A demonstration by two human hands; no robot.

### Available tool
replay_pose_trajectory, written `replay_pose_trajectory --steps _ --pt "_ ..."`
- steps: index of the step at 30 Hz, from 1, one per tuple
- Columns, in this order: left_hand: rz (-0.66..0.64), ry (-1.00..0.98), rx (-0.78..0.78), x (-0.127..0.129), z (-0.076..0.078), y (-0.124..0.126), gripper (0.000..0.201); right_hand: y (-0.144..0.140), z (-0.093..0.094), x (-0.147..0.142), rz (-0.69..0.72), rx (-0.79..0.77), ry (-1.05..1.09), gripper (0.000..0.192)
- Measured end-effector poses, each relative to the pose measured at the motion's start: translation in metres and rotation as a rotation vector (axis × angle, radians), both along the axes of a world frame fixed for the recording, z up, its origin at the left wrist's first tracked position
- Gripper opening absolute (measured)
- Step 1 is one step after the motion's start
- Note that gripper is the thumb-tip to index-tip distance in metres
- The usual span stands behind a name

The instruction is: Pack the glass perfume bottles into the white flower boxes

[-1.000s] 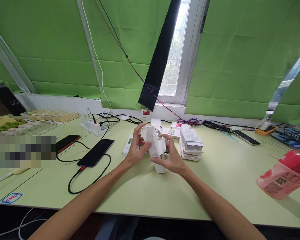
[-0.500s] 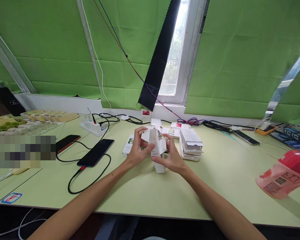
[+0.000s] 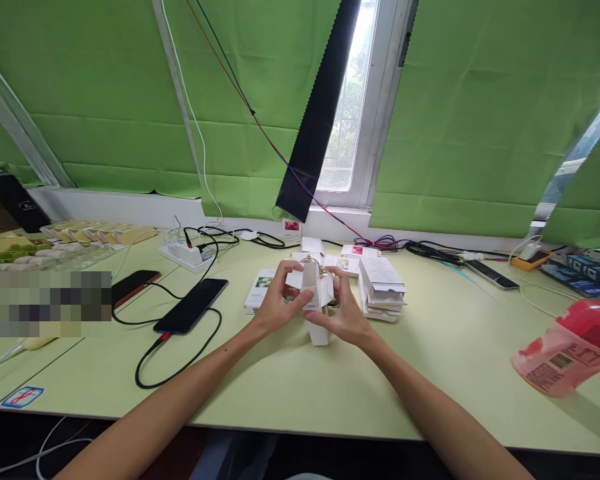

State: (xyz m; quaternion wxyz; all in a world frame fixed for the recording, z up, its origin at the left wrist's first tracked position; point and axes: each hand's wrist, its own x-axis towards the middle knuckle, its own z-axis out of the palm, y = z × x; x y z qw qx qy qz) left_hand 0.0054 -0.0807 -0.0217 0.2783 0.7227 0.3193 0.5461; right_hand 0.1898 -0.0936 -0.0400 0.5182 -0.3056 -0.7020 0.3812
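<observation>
Between my two hands is a small white paper carton [image 3: 311,277], with flaps sticking out at its top. My left hand [image 3: 279,300] grips its left side, thumb on the near face. My right hand [image 3: 347,313] is closed round the right side, near a raised flap. Under the carton, a white cardboard piece [image 3: 319,335] reaches down to the tabletop; whether it belongs to the same carton I cannot tell. Shiny small items behind the carton are mostly hidden. A white box with a green picture [image 3: 258,297] lies just left of my left hand.
Right of my hands is a stack of white cartons [image 3: 383,280]. A phone on a cable [image 3: 193,307] and a power strip [image 3: 185,255] are at left. A red-lidded jar [image 3: 565,353] stands at right, and bundled black cables [image 3: 437,252] run along the back.
The carton has turned slightly between my hands, so its top opening shows less. My left fingers have come down a little; my right hand has barely moved.
</observation>
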Motion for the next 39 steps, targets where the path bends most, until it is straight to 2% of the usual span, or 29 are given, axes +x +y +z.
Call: replay_pose_trajectory --steps 15,23,39 --pt "-0.087 0.026 -0.047 -0.0007 -0.0049 0.0025 0.041 0.0026 -0.0035 0.0009 -0.013 -0.003 -0.009 0.090" --pt "-0.048 0.100 0.057 0.0014 -0.0008 0.0023 0.045 0.0007 -0.0012 0.0004 -0.009 -0.025 -0.013 0.091" --pt "-0.015 0.122 0.110 0.0028 0.0010 0.0012 0.048 0.0017 -0.0028 0.0008 -0.005 -0.018 -0.018 0.092"
